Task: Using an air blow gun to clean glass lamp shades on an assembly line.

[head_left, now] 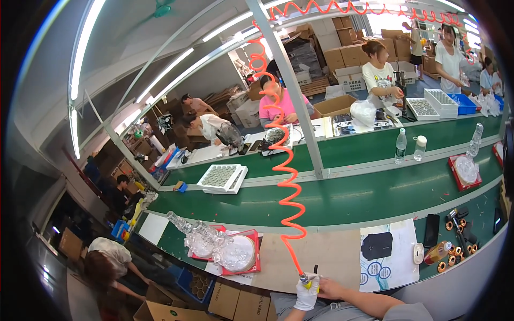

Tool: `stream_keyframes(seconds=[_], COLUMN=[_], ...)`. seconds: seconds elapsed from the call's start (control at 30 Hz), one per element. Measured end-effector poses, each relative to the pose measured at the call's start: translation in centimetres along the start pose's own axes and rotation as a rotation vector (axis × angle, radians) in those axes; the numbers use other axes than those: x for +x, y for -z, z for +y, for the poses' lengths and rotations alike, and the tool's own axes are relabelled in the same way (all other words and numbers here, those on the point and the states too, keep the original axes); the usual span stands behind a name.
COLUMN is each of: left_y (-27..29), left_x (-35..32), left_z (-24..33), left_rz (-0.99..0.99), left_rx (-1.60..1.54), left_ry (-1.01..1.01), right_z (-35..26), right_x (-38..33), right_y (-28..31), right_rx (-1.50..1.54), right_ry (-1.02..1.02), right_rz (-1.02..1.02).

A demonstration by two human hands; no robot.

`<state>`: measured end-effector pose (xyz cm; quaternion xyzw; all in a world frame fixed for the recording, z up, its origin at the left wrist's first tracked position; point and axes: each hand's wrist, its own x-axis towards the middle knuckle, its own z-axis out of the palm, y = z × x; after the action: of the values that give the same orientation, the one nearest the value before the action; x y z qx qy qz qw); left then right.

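Note:
My left hand (306, 295), in a white glove, is closed around the lower end of a small yellow and black air tool (314, 277) at the near edge of the bench. An orange coiled hose (285, 176) runs down from overhead into that tool. My right hand (330, 289) is bare and comes in from the lower right. It presses against the tool from the right, fingers curled on it. Both hands sit over a bare tan board (332, 257).
Red trays (258, 251) with clear plastic bags and a white disc lie to the left. To the right are a printed sheet with a black pouch (377, 246), a phone (431, 230) and copper rings (455, 258). Beyond is a green conveyor (364, 195); people work on its far side.

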<state>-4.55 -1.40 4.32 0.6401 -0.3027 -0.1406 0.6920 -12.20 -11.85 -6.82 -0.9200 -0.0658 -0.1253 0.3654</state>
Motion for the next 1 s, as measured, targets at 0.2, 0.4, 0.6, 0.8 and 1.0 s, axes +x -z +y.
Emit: stream_keyframes(seconds=[0.2, 0.4, 0.6, 0.8, 1.0], left_y=[-0.1, 0.3, -0.2, -0.3, -0.5], left_x=[0.8, 2.7, 3.3, 3.7, 3.9], left_z=[0.9, 2.8, 1.3, 0.0, -0.7], left_rz=[-0.096, -0.255, -0.211, -0.207, -0.203], left_rx=[0.035, -0.326, -0.249, -0.098, -0.052], left_ry=[-0.008, 0.275, 0.178, 0.101, 0.014], right_z=[0.7, -0.7, -0.9, -0.3, -0.5], right_x=[-0.3, 0.0, 0.1, -0.7, -0.8], right_y=[-0.4, 0.4, 1.2, 1.8, 1.8], right_rx=[-0.154, -0.306, -0.448, -0.390, -0.443], right_ry=[-0.097, -0.025, -0.102, -0.168, -0.165], right_rz=[-0.022, 0.026, 0.080, 0.097, 0.085])
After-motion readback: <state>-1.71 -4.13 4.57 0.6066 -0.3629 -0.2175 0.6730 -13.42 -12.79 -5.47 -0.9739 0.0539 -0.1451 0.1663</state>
